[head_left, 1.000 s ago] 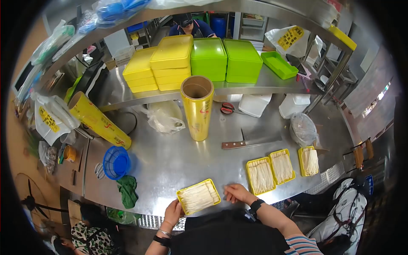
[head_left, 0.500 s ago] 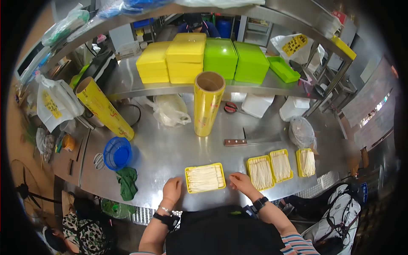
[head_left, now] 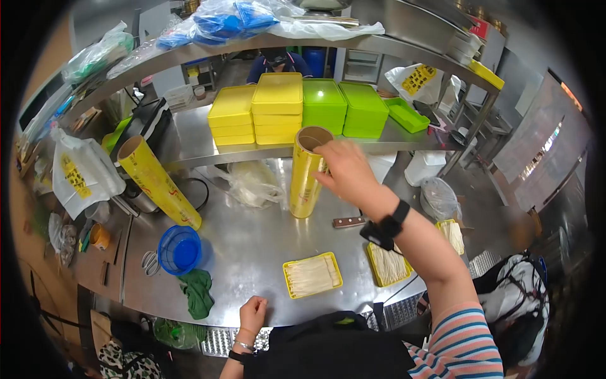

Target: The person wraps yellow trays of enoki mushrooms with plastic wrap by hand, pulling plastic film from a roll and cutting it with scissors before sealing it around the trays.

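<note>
While the left hand point(head_left: 254, 314) is at the near edge of the steel table point(head_left: 243, 259), its fingers curled in, the yellow tray point(head_left: 312, 276) of pale strands lies just to their right, untouched. Farther back, the upright yellow roll point(head_left: 303, 189) has the right hand point(head_left: 348, 169) at its upper right rim, thumb and fingers parted; blur hides whether they grip.

- I saw a blue basket point(head_left: 180, 252) at left, a green cloth point(head_left: 197, 295) just nearer.
- Far off, I had yellow boxes point(head_left: 276, 104) stacked left of green boxes point(head_left: 324, 112).
</note>
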`<state>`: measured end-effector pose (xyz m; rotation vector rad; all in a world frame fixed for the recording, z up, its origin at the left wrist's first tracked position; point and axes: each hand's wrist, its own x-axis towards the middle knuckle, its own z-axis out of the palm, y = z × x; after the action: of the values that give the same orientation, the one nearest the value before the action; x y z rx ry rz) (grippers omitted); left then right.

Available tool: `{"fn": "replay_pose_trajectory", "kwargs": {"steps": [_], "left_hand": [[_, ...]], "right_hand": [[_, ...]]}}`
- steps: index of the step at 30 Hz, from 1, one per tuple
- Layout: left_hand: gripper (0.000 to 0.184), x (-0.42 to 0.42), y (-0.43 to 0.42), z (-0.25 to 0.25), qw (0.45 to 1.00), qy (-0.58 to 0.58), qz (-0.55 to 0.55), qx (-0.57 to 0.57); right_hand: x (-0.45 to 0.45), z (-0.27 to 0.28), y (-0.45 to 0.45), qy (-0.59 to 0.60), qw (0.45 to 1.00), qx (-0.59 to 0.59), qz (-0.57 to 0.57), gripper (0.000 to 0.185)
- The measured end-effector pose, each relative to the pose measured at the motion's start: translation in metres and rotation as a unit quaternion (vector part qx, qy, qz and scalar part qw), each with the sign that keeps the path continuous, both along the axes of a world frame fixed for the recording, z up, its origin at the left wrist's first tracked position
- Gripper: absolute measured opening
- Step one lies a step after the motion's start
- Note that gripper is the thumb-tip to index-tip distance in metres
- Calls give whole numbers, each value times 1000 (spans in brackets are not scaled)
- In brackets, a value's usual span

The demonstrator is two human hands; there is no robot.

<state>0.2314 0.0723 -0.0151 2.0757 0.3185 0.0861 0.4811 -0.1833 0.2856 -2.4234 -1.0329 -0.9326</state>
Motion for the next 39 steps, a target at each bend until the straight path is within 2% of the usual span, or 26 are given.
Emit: {"fn": "replay_pose_trajectory", "kwargs": {"steps": [1, 3, 4, 8, 11, 12, 14, 16, 18, 20, 22, 24, 26, 28, 29, 30, 32, 34, 37, 39], "left_hand": [[17, -2, -1, 5, 1000, -10, -8, -9], [15, -6, 1, 7, 999, -22, -28, -17], [15, -8, 5, 7, 997, 35, -35, -55], [12, -19, 13, 7, 991, 54, -41, -117], [11, -26, 17, -4, 988, 65, -58, -128], [11, -24, 15, -6, 987, 65, -61, -136], [14, -16, 9, -6, 986, 76, -74, -128], [25, -6, -1, -6, 982, 108, -108, -114], [29, 4, -10, -23, 986, 78, -112, -99], [34, 15, -15, -23, 988, 50, -123, -83], [35, 21, -21, -16, 964, 126, -72, -221], [37, 22, -17, -3, 969, 80, -16, -234], [44, 14, -18, 34, 956, 30, -2, -291], [52, 5, -30, 73, 931, -1, -8, -364], [61, 1, -34, 77, 917, -4, -45, -397], [62, -6, -38, 77, 885, 4, -56, -463], [62, -19, -21, 51, 942, 42, -103, -317], [53, -32, -16, 55, 898, 37, -37, -437], [49, -40, -11, 67, 927, 29, -29, -372], [43, -39, -8, 61, 945, 21, -3, -326]], "right_hand": [[1, 2, 3, 5, 994, -104, -44, 25], [1, -6, 7, 10, 987, -155, -32, 24], [-2, -14, 8, 12, 979, -202, -17, 25], [-27, -20, -6, 52, 966, -252, -29, 25], [-57, -41, -27, 35, 990, -132, -17, 23], [-60, -57, -39, 43, 990, -134, -16, 23], [-58, -95, -66, -6, 992, 48, -119, 19], [-62, -113, -94, 186, 927, 286, -155, 19], [-88, -107, -115, 313, 803, 495, -112, 20], [-124, -102, -136, 338, 746, 567, -92, 26], [-153, -113, -168, 342, 711, 606, -104, 28], [-186, -113, -180, 353, 690, 616, -139, 27], [-214, -111, -181, 429, 647, 617, -131, 26], [-233, -137, -182, 471, 627, 606, -134, 26], [-238, -148, -181, 508, 610, 592, -138, 26], [-241, -154, -173, 543, 604, 564, -145, 26], [-242, -175, -158, 582, 584, 550, -134, 28], [-238, -195, -154, 631, 535, 549, -119, 31], [-233, -223, -153, 688, 469, 542, -112, 38], [-226, -236, -151, 688, 455, 557, -100, 37]]}}
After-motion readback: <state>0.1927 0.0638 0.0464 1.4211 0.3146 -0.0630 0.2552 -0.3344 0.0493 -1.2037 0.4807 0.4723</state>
